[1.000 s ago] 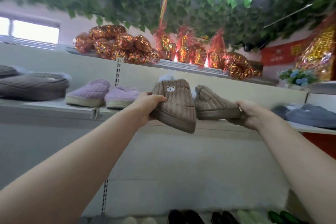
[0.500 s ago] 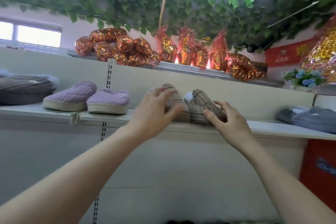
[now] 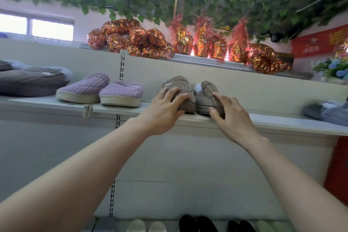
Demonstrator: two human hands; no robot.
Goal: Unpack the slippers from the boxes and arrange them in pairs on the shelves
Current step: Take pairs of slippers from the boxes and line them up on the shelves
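Two brown ribbed slippers stand side by side on the cream shelf (image 3: pixel 282 122), toes toward me. My left hand (image 3: pixel 163 111) holds the left brown slipper (image 3: pixel 177 83) by its toe, fingers spread over the top and thumb under the front of the sole. In the same way my right hand (image 3: pixel 231 117) holds the right brown slipper (image 3: pixel 205 90), whose white fleece lining shows at the opening. The two slippers touch along their inner sides.
A purple slipper pair (image 3: pixel 101 90) sits just left of them, with dark brown slippers (image 3: pixel 32 81) further left and grey slippers (image 3: pixel 327 113) at the far right. Foil-wrapped items (image 3: pixel 131 39) line the shelf top. More footwear (image 3: pixel 188 224) shows on a lower shelf.
A second ago both slippers were held in the air in front of the shelf. They now stand on the shelf as a pair, and both hands have stayed on their toes.
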